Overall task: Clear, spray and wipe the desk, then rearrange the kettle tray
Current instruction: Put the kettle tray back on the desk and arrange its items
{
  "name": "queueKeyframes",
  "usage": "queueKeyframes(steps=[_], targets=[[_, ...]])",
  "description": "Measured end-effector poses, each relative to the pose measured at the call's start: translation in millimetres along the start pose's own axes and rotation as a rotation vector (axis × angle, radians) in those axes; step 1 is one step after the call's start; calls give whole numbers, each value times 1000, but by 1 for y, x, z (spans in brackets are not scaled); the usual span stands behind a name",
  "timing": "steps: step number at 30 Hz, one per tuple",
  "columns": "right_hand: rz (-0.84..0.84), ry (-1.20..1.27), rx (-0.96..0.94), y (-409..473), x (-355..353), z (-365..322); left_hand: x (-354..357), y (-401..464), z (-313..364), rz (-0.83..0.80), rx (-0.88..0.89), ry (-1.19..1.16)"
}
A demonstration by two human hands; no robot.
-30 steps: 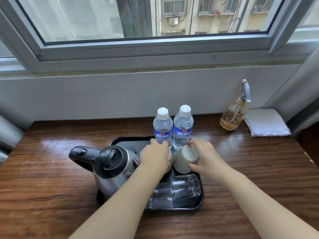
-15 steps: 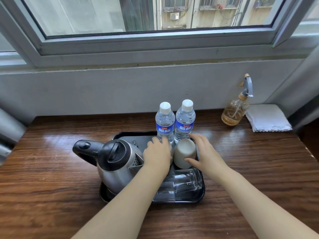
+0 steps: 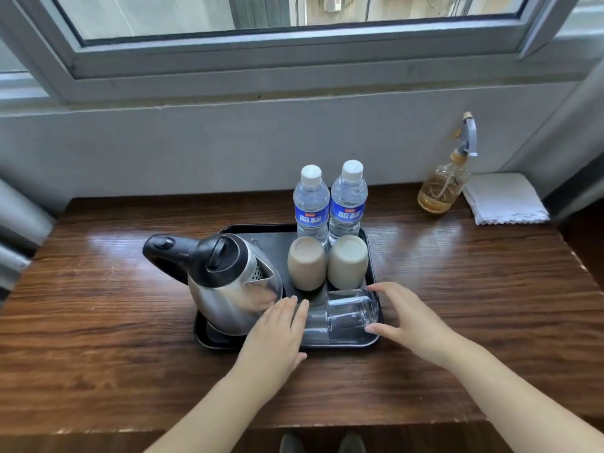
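Two hands reach onto a black tray point(image 3: 371, 256) that sits near the middle of a wooden desk point(image 3: 474, 289) under a window. On the tray's left half stands a steel kettle point(image 3: 228, 282) with a black lid and handle, the handle pointing left. At the tray's far right corner two water bottles point(image 3: 330, 204) with blue labels and white caps stand upright, side by side and touching. Just in front of them two beige cups point(image 3: 327, 263) sit upside down, side by side. At the near right of the tray are two clear glasses point(image 3: 343, 317), close together. The left hand point(image 3: 277, 335) lies with its fingers straight and together, fingertips against the left glass and just beside the kettle's body, gripping nothing. The right hand point(image 3: 405, 318) curves round the right glass, fingertips over its far side and thumb at its near side; whether it actually squeezes the glass cannot be told. At the desk's far right stands a spray bottle point(image 3: 444, 188) with amber liquid, and just to its right lies a folded white cloth point(image 3: 503, 199), well apart from the tray.
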State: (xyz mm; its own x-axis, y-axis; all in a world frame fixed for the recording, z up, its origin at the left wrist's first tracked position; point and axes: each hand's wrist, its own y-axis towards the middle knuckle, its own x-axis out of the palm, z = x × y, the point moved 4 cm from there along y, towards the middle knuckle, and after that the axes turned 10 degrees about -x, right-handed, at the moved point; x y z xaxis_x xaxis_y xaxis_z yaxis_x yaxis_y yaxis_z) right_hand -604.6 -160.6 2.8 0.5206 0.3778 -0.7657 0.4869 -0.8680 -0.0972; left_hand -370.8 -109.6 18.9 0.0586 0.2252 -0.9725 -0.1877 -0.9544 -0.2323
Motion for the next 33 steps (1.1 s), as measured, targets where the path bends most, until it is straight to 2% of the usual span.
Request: queueKeyframes(steps=[2, 9, 13, 18, 26, 33], targets=[[-28, -68, -15, 4, 1, -4, -5, 3, 0, 60, 14, 79], [-29, -197, 5, 15, 3, -13, -2, 13, 6, 102, 52, 318], [-25, -172, 43, 19, 3, -13, -23, 16, 13, 62, 22, 248], [-8, -73, 85, 15, 0, -4, -26, 11, 13, -144, -124, 114], [18, 57, 30, 9, -6, -12, -42, 2, 9, -107, -230, -118], [5, -4, 0, 10, -24, -23, -52, 7, 15, -35, -244, -116]])
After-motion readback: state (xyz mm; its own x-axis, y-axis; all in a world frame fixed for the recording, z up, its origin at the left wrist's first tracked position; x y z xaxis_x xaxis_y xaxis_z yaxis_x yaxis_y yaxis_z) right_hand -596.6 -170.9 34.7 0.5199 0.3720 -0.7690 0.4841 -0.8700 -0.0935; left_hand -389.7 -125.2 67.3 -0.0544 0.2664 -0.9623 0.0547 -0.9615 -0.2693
